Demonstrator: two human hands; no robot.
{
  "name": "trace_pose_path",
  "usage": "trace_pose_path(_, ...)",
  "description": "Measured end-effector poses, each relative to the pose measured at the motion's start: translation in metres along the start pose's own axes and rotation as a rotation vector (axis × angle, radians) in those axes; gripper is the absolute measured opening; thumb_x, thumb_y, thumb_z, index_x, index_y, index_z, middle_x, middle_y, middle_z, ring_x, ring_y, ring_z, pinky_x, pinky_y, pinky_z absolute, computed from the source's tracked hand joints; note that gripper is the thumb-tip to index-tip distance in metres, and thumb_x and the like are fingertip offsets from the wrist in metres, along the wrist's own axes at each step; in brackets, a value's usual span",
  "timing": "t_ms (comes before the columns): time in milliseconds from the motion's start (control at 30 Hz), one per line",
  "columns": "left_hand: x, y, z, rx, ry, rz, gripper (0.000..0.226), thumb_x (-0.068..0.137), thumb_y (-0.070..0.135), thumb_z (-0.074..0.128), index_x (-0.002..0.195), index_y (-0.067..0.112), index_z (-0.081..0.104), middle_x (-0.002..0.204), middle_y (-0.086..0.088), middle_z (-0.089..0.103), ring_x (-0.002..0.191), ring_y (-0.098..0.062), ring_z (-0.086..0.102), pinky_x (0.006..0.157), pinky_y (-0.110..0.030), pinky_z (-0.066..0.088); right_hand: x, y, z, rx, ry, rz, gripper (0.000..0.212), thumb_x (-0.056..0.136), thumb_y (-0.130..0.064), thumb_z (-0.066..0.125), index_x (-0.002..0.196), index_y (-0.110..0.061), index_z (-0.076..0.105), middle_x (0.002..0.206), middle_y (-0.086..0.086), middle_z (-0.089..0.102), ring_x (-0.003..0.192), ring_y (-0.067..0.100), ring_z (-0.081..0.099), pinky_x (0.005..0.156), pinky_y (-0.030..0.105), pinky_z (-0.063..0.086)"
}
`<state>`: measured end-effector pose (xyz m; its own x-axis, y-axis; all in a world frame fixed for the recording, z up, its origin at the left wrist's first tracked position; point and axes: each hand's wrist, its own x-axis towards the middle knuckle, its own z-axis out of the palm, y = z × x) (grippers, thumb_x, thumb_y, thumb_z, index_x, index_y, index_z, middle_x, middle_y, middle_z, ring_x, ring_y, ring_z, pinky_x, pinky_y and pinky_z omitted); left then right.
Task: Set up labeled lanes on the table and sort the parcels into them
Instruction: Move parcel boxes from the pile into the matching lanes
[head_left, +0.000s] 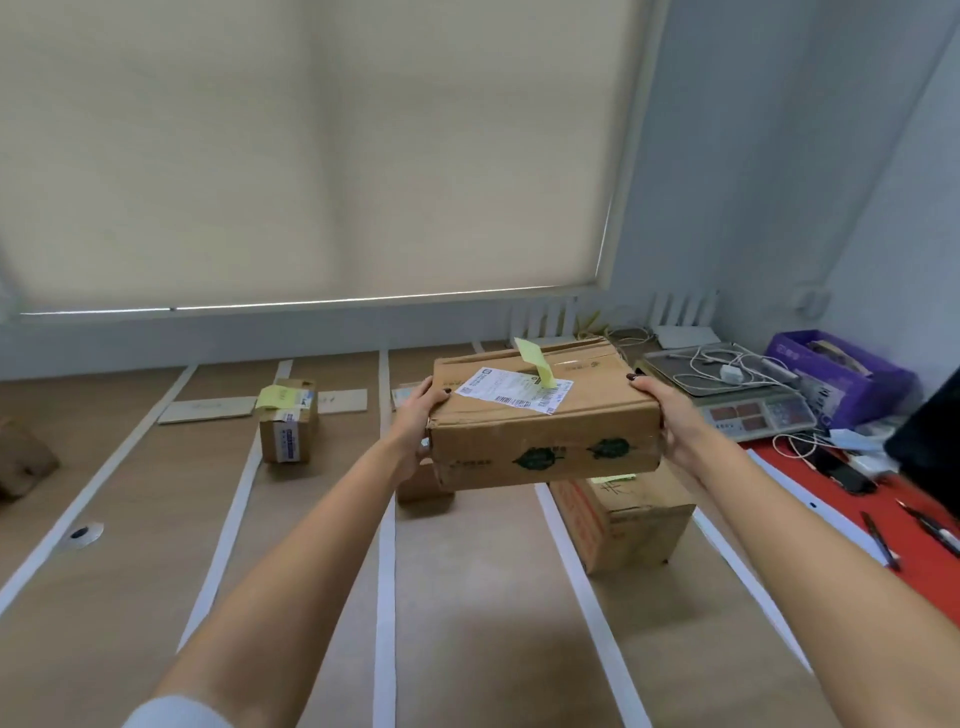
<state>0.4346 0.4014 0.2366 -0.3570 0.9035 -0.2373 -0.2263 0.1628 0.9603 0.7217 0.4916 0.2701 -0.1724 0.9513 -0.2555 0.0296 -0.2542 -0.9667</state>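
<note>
Here, by label:

Held parcel: a flat cardboard box (540, 415) was up in the air above the tabletop (467, 623), over the lanes right of centre, its near face showing two dark green printed marks.
Left hand: the left hand (418, 421) gripped the box's left end, fingers curled over the top edge.
Right hand: the right hand (670, 415) gripped the right end in the same way, thumb on the top face.
Box top: a white shipping label (506, 389) lay flat on it, and a yellow sticky note (535, 361) stood up from it.
Lanes: white tape strips (384, 571) ran away from the person and split the brown tabletop into lanes.
Other parcels: a small taped box (288, 421) with a yellow note stood upright in a lane on the left; a larger carton (628, 519) sat beneath the held box; another small box (421, 483) was mostly hidden behind the left wrist, possibly cardboard too.
Right side: a weighing scale (737, 400) carried white cables, with a purple box (841, 369) beside it.
</note>
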Motion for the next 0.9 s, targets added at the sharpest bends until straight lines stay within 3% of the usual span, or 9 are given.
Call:
trace_pose_path(200, -0.008, -0.008, 0.096, 0.018, -0.017, 0.027, 0.048, 0.096, 0.027, 0.044, 0.142, 0.033, 0.033, 0.112, 0.0, 0.058, 0.087, -0.014, 0.057, 0.05, -0.021, 0.047, 0.017, 0.001, -0.09, 0.033, 0.025, 0.0, 0.019, 0.085, -0.038, 0.058, 0.084, -0.019, 0.059, 0.073, 0.002, 0.057, 0.069, 0.016, 0.054, 0.059, 0.03, 0.042)
trace_pose_path(400, -0.003, -0.025, 0.194, -0.037, 0.004, 0.001, 0.051, 0.096, 0.024, 0.046, 0.144, 0.031, 0.03, 0.131, -0.009, 0.055, 0.113, -0.029, 0.058, 0.071, -0.032, 0.05, 0.049, -0.004, -0.183, 0.021, 0.005, 0.008, 0.02, 0.088, -0.036, 0.055, 0.09, -0.017, 0.059, 0.078, 0.006, 0.056, 0.07, 0.016, 0.053, 0.058, 0.029, 0.04)
trace_pose_path(533, -0.003, -0.048, 0.246, -0.04, 0.07, -0.04, 0.057, 0.093, 0.022, 0.053, 0.143, 0.032, 0.027, 0.13, -0.009, 0.051, 0.109, -0.029, 0.057, 0.065, -0.034, 0.047, 0.067, 0.009, -0.24, 0.017, -0.05, 0.059, 0.021, 0.089, -0.034, 0.054, 0.098, -0.016, 0.059, 0.081, 0.004, 0.056, 0.068, 0.014, 0.051, 0.055, 0.028, 0.038)
trace_pose_path(633, -0.009, -0.068, 0.271, 0.001, 0.128, -0.069, 0.064, 0.09, 0.025, 0.057, 0.144, 0.033, 0.023, 0.136, -0.009, 0.045, 0.112, -0.027, 0.054, 0.073, -0.035, 0.047, 0.07, 0.027, -0.268, 0.023, -0.041, 0.099, 0.016, 0.087, -0.03, 0.056, 0.094, -0.018, 0.063, 0.083, 0.0, 0.054, 0.063, 0.012, 0.047, 0.045, 0.023, 0.036)
trace_pose_path(800, -0.027, -0.099, 0.294, 0.061, 0.165, -0.099, 0.061, 0.089, 0.025, 0.056, 0.141, 0.034, 0.027, 0.135, -0.007, 0.047, 0.1, -0.02, 0.053, 0.059, -0.029, 0.042, 0.062, 0.058, -0.295, -0.012, -0.084, 0.113, 0.023, 0.087, -0.028, 0.055, 0.106, -0.019, 0.064, 0.099, 0.001, 0.057, 0.078, 0.017, 0.052, 0.057, 0.029, 0.037)
trace_pose_path(900, -0.044, -0.121, 0.294, 0.078, 0.184, -0.126, 0.058, 0.089, 0.025, 0.056, 0.139, 0.035, 0.03, 0.12, -0.003, 0.055, 0.088, -0.013, 0.058, 0.057, -0.027, 0.044, 0.049, 0.077, -0.301, -0.026, -0.116, 0.121, 0.027, 0.087, -0.025, 0.055, 0.112, -0.021, 0.065, 0.103, 0.001, 0.063, 0.086, 0.019, 0.055, 0.062, 0.028, 0.042)
